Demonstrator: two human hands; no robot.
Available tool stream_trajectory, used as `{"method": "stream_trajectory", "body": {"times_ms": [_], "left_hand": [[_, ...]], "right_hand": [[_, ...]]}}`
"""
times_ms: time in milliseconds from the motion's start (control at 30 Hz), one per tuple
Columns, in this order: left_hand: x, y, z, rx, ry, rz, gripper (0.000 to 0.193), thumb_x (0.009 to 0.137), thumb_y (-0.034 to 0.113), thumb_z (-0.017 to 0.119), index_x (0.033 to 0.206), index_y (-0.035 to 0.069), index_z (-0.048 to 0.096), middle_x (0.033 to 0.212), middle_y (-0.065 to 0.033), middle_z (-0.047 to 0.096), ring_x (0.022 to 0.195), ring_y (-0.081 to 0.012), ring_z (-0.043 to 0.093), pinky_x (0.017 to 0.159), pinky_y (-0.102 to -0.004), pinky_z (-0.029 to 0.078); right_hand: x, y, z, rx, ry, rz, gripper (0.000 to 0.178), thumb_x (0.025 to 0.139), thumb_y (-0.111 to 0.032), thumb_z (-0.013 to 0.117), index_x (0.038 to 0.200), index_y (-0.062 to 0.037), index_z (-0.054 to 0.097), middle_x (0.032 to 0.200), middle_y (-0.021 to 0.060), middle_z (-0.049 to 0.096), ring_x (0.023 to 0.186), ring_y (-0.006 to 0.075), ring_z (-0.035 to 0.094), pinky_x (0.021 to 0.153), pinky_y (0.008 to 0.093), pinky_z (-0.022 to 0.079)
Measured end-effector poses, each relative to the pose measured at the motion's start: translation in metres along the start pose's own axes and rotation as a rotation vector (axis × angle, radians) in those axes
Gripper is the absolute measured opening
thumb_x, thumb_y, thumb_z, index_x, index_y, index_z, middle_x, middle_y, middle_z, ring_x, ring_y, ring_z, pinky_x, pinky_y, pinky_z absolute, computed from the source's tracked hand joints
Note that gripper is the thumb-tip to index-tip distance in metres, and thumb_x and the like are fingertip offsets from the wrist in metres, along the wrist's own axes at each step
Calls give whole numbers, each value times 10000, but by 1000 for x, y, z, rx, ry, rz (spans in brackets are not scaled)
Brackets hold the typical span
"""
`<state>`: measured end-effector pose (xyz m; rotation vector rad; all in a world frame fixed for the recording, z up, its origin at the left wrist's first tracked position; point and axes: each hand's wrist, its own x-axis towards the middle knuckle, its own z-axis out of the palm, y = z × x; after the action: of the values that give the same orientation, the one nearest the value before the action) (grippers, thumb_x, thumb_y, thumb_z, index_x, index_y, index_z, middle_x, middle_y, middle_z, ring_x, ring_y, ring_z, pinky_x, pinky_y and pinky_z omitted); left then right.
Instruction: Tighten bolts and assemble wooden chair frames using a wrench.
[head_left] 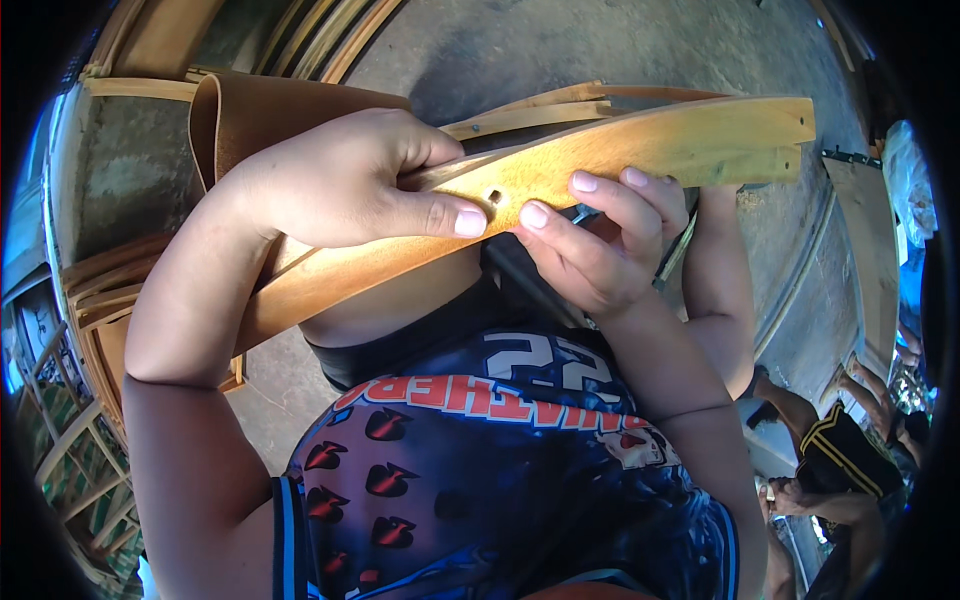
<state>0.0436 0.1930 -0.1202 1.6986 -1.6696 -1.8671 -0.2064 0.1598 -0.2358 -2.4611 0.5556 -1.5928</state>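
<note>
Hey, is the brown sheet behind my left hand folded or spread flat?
Folded over: the brown sheet bends around in a rounded curve at its left end, beyond your left hand.

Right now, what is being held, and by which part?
A long wooden slat, near its middle: the left hand grips left of a hole, the right hand rests fingertips right of it.
</note>
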Motion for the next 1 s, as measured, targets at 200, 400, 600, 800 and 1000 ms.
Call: {"method": "stream_trajectory", "body": {"times_ms": [200, 400, 600, 800, 1000], "left_hand": [[4, 1, 1, 79, 53, 44, 520, 875, 451, 809, 969, -48, 700, 762, -24, 618, 716, -110, 544, 648, -288, 449], [3, -1, 1, 18, 71, 22, 491, 883, 435, 799, 938, -42, 696, 751, -10, 609, 703, -94, 540, 618, -287, 435], [-3, -12, -3, -83, 54, 59, 487, 896, 408, 782, 1012, -57, 692, 791, 22, 615, 720, -68, 538, 629, -254, 442], [6, -19, -22, -199, 9, 91, 660, 871, 543, 786, 1102, -64, 672, 863, -6, 642, 769, -75, 596, 676, -232, 483], [-1, -40, -38, -259, 74, 155, 550, 900, 428, 807, 1084, -73, 677, 828, 12, 642, 704, -40, 576, 594, -201, 466]], "right_hand": [[0, 2, 0, -4, 3, -4, 240, 778, -263, 851, 1000, -321, 778, 1222, -66, 620, 1251, 210, 434, 1017, 389, 345], [4, -3, -7, -21, -46, 14, 314, 713, -210, 898, 993, -293, 781, 1238, -45, 626, 1235, 231, 462, 996, 393, 382], [-3, 17, -46, 97, -70, 124, 238, 846, -95, 781, 1054, -97, 664, 1165, 125, 628, 1093, 321, 600, 989, 438, 499], [-124, 93, -29, -86, -386, 790, 135, 869, -127, 749, 988, -66, 733, 975, 118, 724, 927, 269, 704, 830, 359, 557], [-216, 95, 38, 56, -1212, 889, 212, 907, -239, 637, 1035, -102, 736, 986, 185, 737, 954, 366, 715, 839, 474, 566]]}}
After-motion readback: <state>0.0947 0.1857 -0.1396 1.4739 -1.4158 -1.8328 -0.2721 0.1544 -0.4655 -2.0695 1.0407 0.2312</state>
